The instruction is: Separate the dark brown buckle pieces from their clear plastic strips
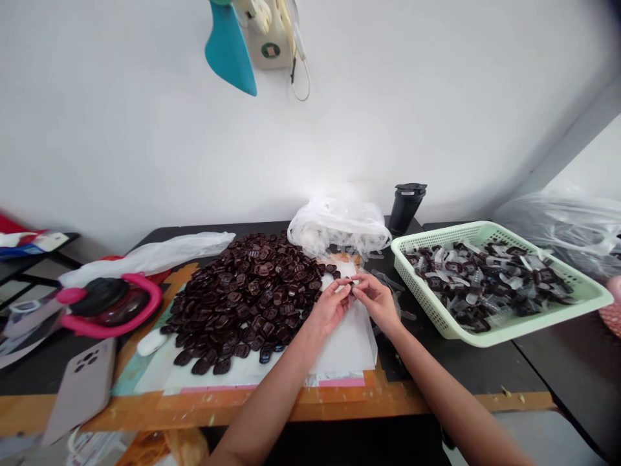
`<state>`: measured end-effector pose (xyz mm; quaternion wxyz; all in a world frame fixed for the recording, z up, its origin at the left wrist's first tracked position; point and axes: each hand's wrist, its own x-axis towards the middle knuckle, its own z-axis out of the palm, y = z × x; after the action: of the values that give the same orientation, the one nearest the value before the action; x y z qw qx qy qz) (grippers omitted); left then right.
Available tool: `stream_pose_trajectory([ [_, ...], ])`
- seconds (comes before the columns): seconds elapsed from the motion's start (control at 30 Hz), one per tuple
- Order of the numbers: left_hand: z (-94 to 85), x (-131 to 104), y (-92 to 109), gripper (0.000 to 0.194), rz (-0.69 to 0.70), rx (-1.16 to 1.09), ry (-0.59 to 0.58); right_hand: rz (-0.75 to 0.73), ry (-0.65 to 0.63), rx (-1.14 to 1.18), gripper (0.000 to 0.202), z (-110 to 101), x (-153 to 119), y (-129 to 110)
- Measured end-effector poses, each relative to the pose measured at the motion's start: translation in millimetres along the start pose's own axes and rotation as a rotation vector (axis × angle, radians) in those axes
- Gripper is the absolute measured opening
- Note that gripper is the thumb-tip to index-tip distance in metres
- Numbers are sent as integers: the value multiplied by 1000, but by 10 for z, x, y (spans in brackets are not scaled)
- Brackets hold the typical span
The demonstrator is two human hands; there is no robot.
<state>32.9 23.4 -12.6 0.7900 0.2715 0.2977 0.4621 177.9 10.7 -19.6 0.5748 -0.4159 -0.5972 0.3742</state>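
My left hand [332, 304] and my right hand [379, 303] meet above white paper [347, 346] in the middle of the table. Both sets of fingertips pinch one small dark brown buckle-like piece [352, 285], mostly covered by the fingers. Just left of my left hand spreads a large heap of similar glossy dark brown pieces [252, 291]. Behind the hands lies a white plastic bag [339, 223] with clear plastic strips spilling from it. Right of my right hand, a pale green basket [439, 317] holds brown pieces together with clear strips.
A black tumbler [406, 207] stands by the wall. To the left lie a pink-handled jug [116, 304], a phone [85, 382] and a white mouse-like object [151, 343]. A blue fan blade [230, 48] hangs above. Clear plastic bags [572, 226] sit behind the basket.
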Motion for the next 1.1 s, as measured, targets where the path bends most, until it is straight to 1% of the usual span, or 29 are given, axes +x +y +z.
stream_pose_trajectory([
  [0.07,7,-4,-10,31,-5,-3,-26,29,10,46,13,4,-7,-15],
  [0.2,38,-19,-45,33,-20,22,-91,130,123,249,13,12,-3,-54],
  [0.3,42,-24,-72,34,-38,42,-101,159,147,273,15,-1,22,-77],
  [0.37,26,-13,-80,34,-26,46,-77,190,127,292,17,-24,41,-87],
  [0.43,0,9,-75,36,7,48,-37,273,74,387,19,-53,53,-96],
  [0.53,-39,51,-52,35,79,48,20,457,-84,564,22,-84,52,-110],
  [0.6,-56,71,-35,33,118,52,41,549,-161,593,25,-90,46,-113],
  [0.67,-62,80,-25,32,146,78,46,598,-152,570,28,-87,45,-104],
  [0.8,-52,75,-31,32,201,212,51,622,-56,548,30,-77,52,-63],
  [1.1,-3,37,-14,25,283,432,79,537,-41,481,31,-48,54,-85],
])
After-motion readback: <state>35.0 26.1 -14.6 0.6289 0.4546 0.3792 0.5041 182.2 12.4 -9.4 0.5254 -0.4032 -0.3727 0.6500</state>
